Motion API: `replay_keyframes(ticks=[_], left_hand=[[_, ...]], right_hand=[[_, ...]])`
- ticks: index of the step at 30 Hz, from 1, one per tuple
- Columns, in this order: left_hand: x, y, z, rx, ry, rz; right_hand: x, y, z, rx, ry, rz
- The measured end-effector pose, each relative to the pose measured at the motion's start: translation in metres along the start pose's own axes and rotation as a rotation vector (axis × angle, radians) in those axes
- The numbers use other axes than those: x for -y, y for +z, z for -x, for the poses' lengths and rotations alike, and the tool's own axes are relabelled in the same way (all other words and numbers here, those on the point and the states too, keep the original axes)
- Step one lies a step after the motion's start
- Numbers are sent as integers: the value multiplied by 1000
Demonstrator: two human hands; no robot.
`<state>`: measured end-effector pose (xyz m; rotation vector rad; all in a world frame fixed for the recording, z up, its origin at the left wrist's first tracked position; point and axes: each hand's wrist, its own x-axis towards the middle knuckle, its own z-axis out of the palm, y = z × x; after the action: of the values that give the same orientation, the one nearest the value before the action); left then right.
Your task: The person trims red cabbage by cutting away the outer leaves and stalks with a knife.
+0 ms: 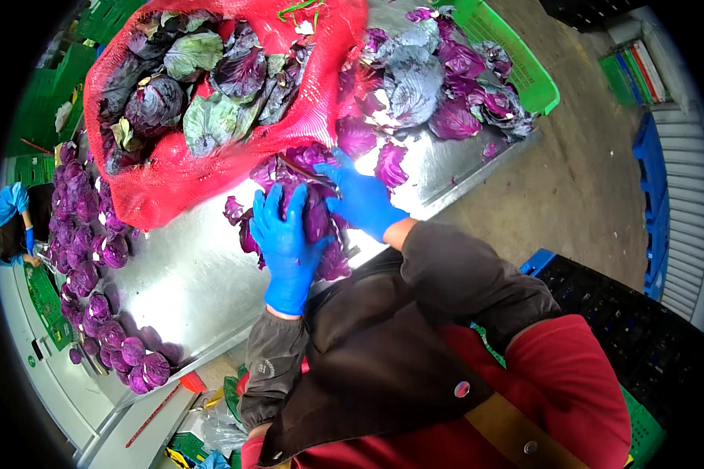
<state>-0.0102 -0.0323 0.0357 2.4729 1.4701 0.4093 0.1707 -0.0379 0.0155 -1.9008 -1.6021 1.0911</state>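
A red cabbage [316, 215] rests on the steel table in front of me, with loose purple leaves [335, 262] around and under it. My left hand [288, 242], in a blue glove, presses its spread fingers on the near left side of this cabbage, holding it. On its right side is my right hand [361, 195], also blue-gloved, with fingers curled. A thin dark strip, apparently the blade of a knife [301, 170], runs from those fingers across the cabbage's far side. The handle is hidden in the glove.
Beyond my hands lies a red net bag [152, 187] of untrimmed cabbages. Trimmed cabbages [82, 234] line the table's [188, 273] left side. Outer leaves [414, 86] are heaped by a green crate [524, 70] at far right. Another person [14, 223] stands at far left.
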Motion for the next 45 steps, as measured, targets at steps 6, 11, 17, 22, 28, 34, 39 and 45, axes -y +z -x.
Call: replay_keyframes(ticks=[6,11,17,22,28,34,39,45], left_hand=[[25,-9,5,-54,-27,179],[75,-7,19,-151,-229,867],[162,77,125,-320,-415,2060],[121,66,106,-483,-931,2132],[93,46,96,-216,-744,2188],[58,27,69,-169,-746,2137],[76,57,84,-226,-812,2489],[60,48,73,-496,-1053,2299]], right_hand=[[-4,29,-8,-140,-35,219],[-33,26,-20,-145,-96,148],[-90,-55,-69,-161,-107,139],[-89,-119,-80,-410,-98,535],[62,-22,0,238,-448,-228],[47,-1,-8,344,-613,13],[29,22,3,-59,-691,170],[-3,-15,-30,-352,-250,197]])
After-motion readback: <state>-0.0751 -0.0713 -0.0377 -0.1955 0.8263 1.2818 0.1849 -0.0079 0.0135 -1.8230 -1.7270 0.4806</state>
